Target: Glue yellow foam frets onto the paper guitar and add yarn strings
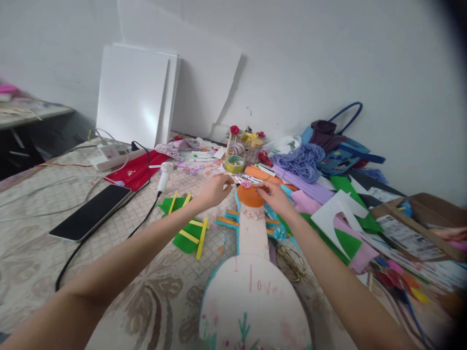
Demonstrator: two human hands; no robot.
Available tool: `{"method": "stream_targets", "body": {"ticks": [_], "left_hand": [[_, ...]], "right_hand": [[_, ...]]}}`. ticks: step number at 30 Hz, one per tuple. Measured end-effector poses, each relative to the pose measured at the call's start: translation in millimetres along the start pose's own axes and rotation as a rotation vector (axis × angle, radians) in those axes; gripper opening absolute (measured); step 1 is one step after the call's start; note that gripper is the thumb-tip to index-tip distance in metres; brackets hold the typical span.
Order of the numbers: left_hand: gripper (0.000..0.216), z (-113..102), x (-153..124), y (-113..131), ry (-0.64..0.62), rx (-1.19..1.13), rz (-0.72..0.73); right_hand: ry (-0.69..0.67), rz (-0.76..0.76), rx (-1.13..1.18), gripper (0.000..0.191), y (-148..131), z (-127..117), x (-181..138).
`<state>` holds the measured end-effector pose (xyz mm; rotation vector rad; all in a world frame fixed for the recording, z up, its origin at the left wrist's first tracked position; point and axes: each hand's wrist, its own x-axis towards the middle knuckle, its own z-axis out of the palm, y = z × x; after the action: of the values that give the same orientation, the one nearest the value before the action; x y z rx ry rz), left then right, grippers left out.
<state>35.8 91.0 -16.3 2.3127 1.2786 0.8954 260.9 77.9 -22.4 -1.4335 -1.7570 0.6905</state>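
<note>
Craft piece [251,272]: pale guitar-shaped foam cut-out, flat on patterned cloth at centre, body nearest the camera, neck running away to an orange head [250,195].

Left hand [216,190]: reaches in beside the orange head, fingers [226,181] pinched narrow together; whether anything small sits between them cannot be told.

Right hand [274,197]: rests at the right edge of the orange head, fingers curled close and touching it; grip on any separate item cannot be told.

Pink flower trim [245,184]: just beyond the orange head, between the two hands.

Green foam pieces with yellow strips [188,228]: left of the neck.

Scissors [291,262]: gold-handled, just right of the neck.

Tape roll [234,164]: green-yellow, beyond the hands.

Phone [91,212]: dark screen up, far left, black cable [138,223] running past it.

Power strip [111,154]: white, back left.

White boards [136,95]: leaning on the wall.

Purple yarn [301,160] and blue bag [337,146]: back right among coloured foam sheets.
</note>
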Motion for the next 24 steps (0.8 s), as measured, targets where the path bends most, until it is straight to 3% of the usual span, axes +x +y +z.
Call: {"method": "stream_targets", "body": {"ticks": [4,10,16,24], "left_hand": [[0.017,-24,-17,-16,-0.005,0.019,-0.036],[0.016,-60,-92,-38,0.077,0.107,-0.053],[0.014,-49,-133,-32,0.032,0.182,-0.045],[0.013,-41,-128,-40,-0.083,0.360,0.007]], "right_hand": [[0.004,-0.024,0.034,0.021,3,-5,-7],[0.032,-0.021,0.075,0.025,-3,-13,-46],[0.113,-0.019,0.170,0.026,-10,-3,-67],[0.238,0.008,0.225,0.019,-6,-5,-79]]}}
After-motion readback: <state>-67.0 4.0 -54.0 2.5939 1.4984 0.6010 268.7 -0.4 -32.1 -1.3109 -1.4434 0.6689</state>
